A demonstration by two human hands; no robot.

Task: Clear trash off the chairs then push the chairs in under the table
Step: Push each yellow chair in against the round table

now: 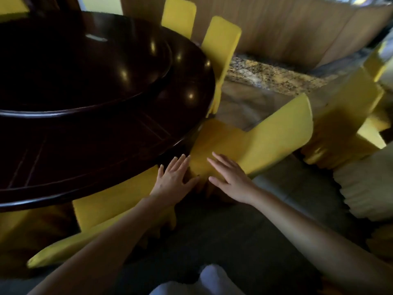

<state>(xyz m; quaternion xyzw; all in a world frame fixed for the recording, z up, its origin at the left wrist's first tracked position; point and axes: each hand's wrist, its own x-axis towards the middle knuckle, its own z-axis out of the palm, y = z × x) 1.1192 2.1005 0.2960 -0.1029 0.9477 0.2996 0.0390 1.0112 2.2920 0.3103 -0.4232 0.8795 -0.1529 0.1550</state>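
Both hands out front, flat and spread, holding nothing. Left hand point(173, 177) just at the near corner of a yellow-covered chair point(251, 145), close against the edge of the dark round tabletop point(102, 162); right hand point(228, 174) laid on the chair's seat cover, fingers fanned wide. Touching or hovering a hair above? Hard to call through the blur.

No trash visible on this seat, so the clearing step looks done here, or was never needed. Step in hand, by the look of it: the push-in. Seat front already tucked a little under the tabletop rim, backrest angled away to the right, so the chair sits skewed, not square to the table. Next move probably calls for a grip on the backrest or seat edge rather than open palms on slippery cloth, then a swing to straighten and a steady shove forward, knuckles kept clear of the rim.

Another yellow chair point(119, 205) at near left, already partly under. Two more chair backs point(221, 45) upright on the far side of the tabletop, snug against its edge. Further yellow chairs point(344, 116) off to the right, well apart from the table, likely still to do.

Tabletop glossy, near black, raised turntable at centre, ceiling lights mirrored in it. Floor marbled stone with a speckled border; wood-panelled wall behind.
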